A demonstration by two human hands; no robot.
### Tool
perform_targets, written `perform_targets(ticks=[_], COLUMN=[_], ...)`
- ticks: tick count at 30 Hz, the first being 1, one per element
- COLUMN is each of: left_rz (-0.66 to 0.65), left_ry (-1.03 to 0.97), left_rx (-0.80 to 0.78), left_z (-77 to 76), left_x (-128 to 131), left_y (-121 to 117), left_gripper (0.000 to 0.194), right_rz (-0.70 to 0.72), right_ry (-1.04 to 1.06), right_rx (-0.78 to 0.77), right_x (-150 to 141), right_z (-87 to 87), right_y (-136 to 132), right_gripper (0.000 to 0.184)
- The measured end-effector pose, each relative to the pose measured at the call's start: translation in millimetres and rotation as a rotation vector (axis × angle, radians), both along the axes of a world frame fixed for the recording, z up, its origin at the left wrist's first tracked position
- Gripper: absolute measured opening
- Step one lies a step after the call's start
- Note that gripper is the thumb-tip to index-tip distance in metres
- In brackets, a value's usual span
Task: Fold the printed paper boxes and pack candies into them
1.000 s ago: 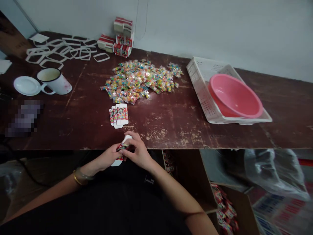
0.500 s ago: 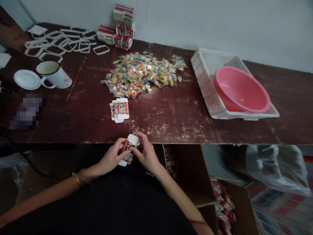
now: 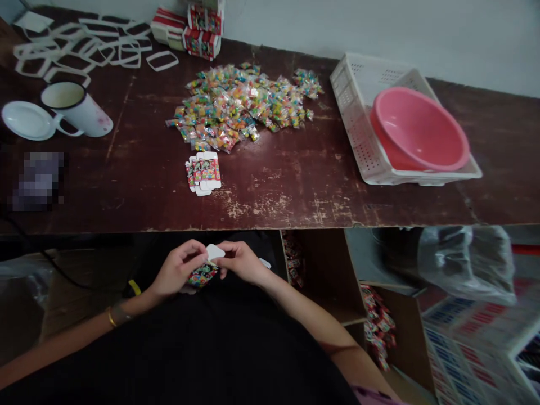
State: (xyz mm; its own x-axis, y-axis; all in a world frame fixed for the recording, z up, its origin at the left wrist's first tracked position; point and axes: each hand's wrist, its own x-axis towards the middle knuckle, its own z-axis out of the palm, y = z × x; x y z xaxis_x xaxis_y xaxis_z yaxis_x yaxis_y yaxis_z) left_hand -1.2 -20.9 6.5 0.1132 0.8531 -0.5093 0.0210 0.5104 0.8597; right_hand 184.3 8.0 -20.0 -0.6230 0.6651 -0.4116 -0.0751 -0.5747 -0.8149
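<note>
Below the table's front edge, my left hand (image 3: 177, 270) and my right hand (image 3: 240, 261) both pinch one small printed carton (image 3: 205, 269) with white flaps, held over my lap. The left fingers grip its coloured body and the right fingers hold a white flap. On the dark wooden table (image 3: 274, 191) straight ahead lies a small stack of flat carton blanks (image 3: 203, 172). Beyond it spreads a heap of colourful candy packets (image 3: 242, 107).
A white mug (image 3: 76, 109) and a white lid (image 3: 27, 120) sit at the left, with white paper frames (image 3: 80, 50) behind. Folded red cartons (image 3: 189, 25) stand at the back. A white basket (image 3: 363, 135) holds a pink bowl (image 3: 417, 129). Cardboard boxes (image 3: 379, 320) stand below right.
Both hands drew the carton down from the table edge toward my lap and turned it; the view tipped downward, so the table sits higher in frame.
</note>
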Motion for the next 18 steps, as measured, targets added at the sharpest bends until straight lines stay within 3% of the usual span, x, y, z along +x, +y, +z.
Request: perform_targets(ticks=[3,6,10,12,16,18], left_rz=[0.145,0.129,0.067,0.012,-0.109,-0.17], left_ry=[-0.257,-0.378,-0.489,-0.486,-0.368,-0.339], left_rx=[-0.274,-0.377,-0.367,-0.326,-0.221,-0.178], left_z=[-0.6,-1.1,-3.3,-6.5,-16.6,-20.3], left_x=[-3.5,-11.0,-23.4,-29.1,-36.6,-38.6], left_y=[1.1,1.9,-1.6,-5.1,-11.4,-10.2], left_gripper=[0.045,0.053,0.053,0.056,0.068,0.073], right_rz=[-0.013,0.019,0.011,0.048,0.241,0.359], right_ry=[-0.129,-0.197,-0.252,-0.251,-0.217,-0.2], right_rx=[0.374,0.471,0.492,0.595,0.904,0.982], right_x=[-13.2,-23.9,-30.2,-29.1,-21.9,-17.1], right_z=[10.3,12.4,4.7,2.8,7.3,9.1], right_y=[-2.8,-0.8,4.4,1.4,-6.4,7.5], right_gripper=[0.025,0.029,0.019,0.021,0.036,0.038])
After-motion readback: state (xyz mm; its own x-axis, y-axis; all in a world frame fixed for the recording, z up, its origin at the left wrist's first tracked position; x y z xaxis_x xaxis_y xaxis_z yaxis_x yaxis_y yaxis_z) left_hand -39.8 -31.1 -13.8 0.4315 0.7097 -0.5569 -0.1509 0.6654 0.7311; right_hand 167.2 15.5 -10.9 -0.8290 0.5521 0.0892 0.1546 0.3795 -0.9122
